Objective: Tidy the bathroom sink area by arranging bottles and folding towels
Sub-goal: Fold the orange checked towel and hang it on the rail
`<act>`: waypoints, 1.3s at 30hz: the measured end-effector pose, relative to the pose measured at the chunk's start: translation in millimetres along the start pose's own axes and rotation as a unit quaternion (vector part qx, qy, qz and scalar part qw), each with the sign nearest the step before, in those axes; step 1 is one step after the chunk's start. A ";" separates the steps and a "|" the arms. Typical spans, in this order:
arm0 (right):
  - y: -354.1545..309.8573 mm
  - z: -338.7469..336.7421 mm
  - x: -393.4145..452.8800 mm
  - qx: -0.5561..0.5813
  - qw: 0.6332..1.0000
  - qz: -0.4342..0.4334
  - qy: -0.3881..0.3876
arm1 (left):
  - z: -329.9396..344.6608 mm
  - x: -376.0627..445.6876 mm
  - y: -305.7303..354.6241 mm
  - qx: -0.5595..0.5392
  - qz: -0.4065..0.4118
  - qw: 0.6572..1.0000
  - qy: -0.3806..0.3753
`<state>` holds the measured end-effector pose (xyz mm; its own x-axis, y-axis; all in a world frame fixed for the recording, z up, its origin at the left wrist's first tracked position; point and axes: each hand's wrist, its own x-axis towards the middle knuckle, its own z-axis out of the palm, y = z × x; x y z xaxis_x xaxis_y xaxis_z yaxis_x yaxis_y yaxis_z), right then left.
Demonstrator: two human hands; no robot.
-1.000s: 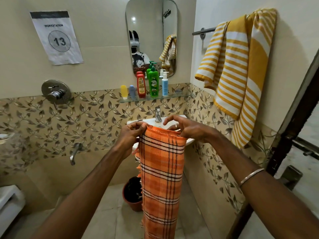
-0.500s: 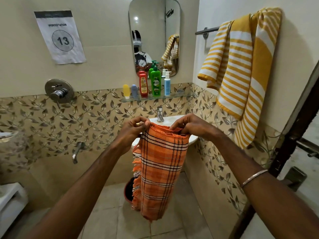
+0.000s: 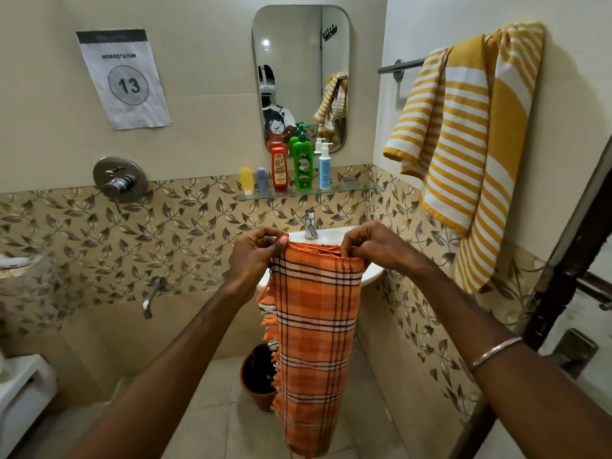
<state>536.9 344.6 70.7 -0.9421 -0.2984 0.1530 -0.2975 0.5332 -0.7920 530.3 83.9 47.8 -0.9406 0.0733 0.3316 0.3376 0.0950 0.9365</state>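
Closest in, both forearms reach up the frame from five and seven o'clock to the orange plaid towel [image 3: 316, 329], which hangs in mid-air in front of the sink [image 3: 372, 274]. I read my left hand [image 3: 255, 256] as pinched shut on the towel's top left corner, thumb against fingertips, and my right hand [image 3: 371, 248] as closed on the top right corner, fingers curled over the edge. The cloth drops long and narrow toward six o'clock, its fringed edge loose on the left side.

I judge it light, thin and limp: it drapes straight under its own weight and will not hold a crease unless I pin it. It looks coarse-woven, so not slippery, but the frayed top edge could snag or slip out of a shallow pinch. Best hold is right at the two top corners, gathering all the layers together.

Behind the towel, at twelve o'clock, stands the tap [image 3: 310, 224], then the glass shelf [image 3: 351, 189] with five bottles [image 3: 303, 165] upright in a row. At two o'clock, the yellow striped towel [image 3: 463, 144] hangs bunched on its rail, not yet folded.
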 end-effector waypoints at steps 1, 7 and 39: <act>1.7 0.0 0.2 -0.022 1.000 0.006 0.001 | -0.1 -0.3 0.2 -0.003 -0.001 1.000 0.001; 7.0 0.4 -3.5 -0.120 0.991 0.050 -0.004 | -2.5 -3.0 3.4 -0.035 -0.009 0.999 0.024; -41.4 68.3 4.7 0.168 0.981 0.038 0.094 | -3.0 -10.5 17.1 0.005 -0.009 0.999 0.050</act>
<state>555.3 267.0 63.9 -0.9806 -0.1011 0.1678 -0.1882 0.2483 -0.9502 545.9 81.7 60.6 -0.9455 -0.0283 0.3243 0.3199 0.1044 0.9417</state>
